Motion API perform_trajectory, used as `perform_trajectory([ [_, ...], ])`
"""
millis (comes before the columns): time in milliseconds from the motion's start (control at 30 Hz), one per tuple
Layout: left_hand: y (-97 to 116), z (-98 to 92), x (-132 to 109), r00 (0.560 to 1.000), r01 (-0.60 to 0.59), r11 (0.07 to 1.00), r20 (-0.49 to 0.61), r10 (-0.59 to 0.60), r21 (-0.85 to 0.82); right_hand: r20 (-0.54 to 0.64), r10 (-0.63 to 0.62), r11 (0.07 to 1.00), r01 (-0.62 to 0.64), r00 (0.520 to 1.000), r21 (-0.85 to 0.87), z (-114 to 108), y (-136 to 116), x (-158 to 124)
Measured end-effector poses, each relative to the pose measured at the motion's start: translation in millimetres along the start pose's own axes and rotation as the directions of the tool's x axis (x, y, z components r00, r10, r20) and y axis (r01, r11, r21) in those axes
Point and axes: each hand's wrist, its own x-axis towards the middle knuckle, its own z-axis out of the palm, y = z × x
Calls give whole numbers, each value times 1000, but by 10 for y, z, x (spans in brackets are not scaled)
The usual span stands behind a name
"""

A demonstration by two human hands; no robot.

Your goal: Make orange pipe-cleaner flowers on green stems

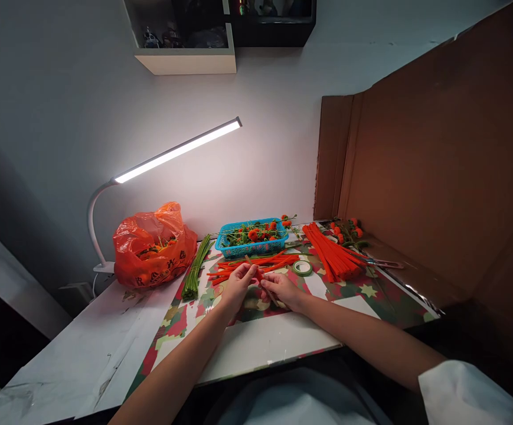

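My left hand (239, 282) and my right hand (281, 289) meet above the table's front half, fingers closed in a pinch. A thin brown stick (273, 299) runs slantwise between them, and a small orange-red piece (258, 275) shows at the fingertips; its exact shape is partly hidden. Just behind lie loose orange pipe cleaners (288, 260). To the right of these is a roll of green tape (303, 269), and beyond it a fanned bundle of orange pipe cleaners (333, 257). A green pipe cleaner bundle (196, 273) rests left of my hands.
At the back stands a blue basket (234, 250) holding orange flowers with green stems. More orange flowers (347, 231) and scissors (386, 264) lie at right, beside a tall cardboard wall (428, 147). A red plastic bag (159, 260) and a lit lamp (179, 152) are at left.
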Motion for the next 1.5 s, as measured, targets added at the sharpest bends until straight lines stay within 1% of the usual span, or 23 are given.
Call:
perform_trajectory([
  [100, 16, 47, -36, 999, 38, 998, 23, -39, 58, -21, -35, 999, 35, 999, 8, -8, 9, -1],
  [167, 24, 81, -54, 998, 56, 995, 7, -56, 80, -36, -45, 999, 46, 998, 23, -13, 10, 0],
  [400, 24, 141, -57, 999, 33, 995, -33, -30, 92, -95, -65, 997, 67, 993, 22, -40, 35, 19],
  [567, 21, 148, -63, 997, 68, 996, -38, -66, 65, -78, -70, 997, 73, 994, 28, -49, 28, 12],
  [633, 25, 140, -57, 998, 52, 997, -44, -50, 63, -66, -72, 997, 73, 995, 26, -54, 12, 17],
  [733, 37, 102, -21, 997, -17, 996, -78, 24, 83, -30, -63, 998, 63, 998, -3, -57, -26, 30],
  [800, 45, 56, 17, 993, -43, 995, -105, 52, 92, -5, -59, 998, 59, 998, -36, -50, -56, 31],
  [967, 45, -69, 101, 980, 0, 1000, -201, 4, 20, 28, -35, 996, 37, 999, -75, -22, -104, -4],
  [1067, 53, -115, 116, 976, 26, 999, -215, -31, -25, 34, -16, 997, 19, 999, -77, -13, -111, -19],
  [1167, 77, -139, 114, 969, 42, 999, -242, -45, -20, 38, 2, 997, 1, 999, -77, -12, -118, -22],
  [1300, 99, -169, 130, 962, 54, 998, -268, -56, -14, 29, 24, 1000, -24, 999, -12, -32, -147, -28],
  [1400, 102, -208, 161, 966, 29, 998, -256, -40, -47, 19, 22, 999, -22, 1000, 44, -57, -183, -41],
  [1500, 104, -258, 189, 980, 12, 997, -196, -27, -80, 39, 47, 996, -49, 998, 71, -75, -212, -53],
])
